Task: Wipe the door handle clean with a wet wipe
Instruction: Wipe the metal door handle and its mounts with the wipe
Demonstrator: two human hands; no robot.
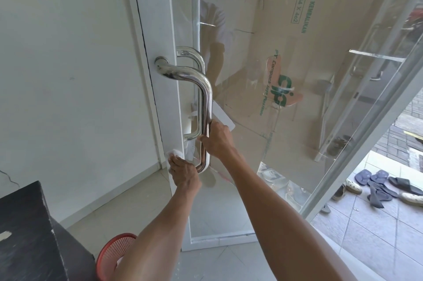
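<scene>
A shiny steel U-shaped door handle (204,97) is fixed to the white frame of a glass door (251,200). My right hand (217,138) grips the vertical bar of the handle in its lower half. My left hand (184,173) is below and to the left, by the handle's lower end, closed on a crumpled white wet wipe (175,153) pressed against the white door frame. A second, similar handle shows through the glass on the door's other side.
A red plastic mesh basket (114,255) stands on the tiled floor at bottom left, next to a dark box-shaped piece (29,235). A white wall (68,74) is to the left. Cardboard covers the glass. Several sandals (384,187) lie outside at right.
</scene>
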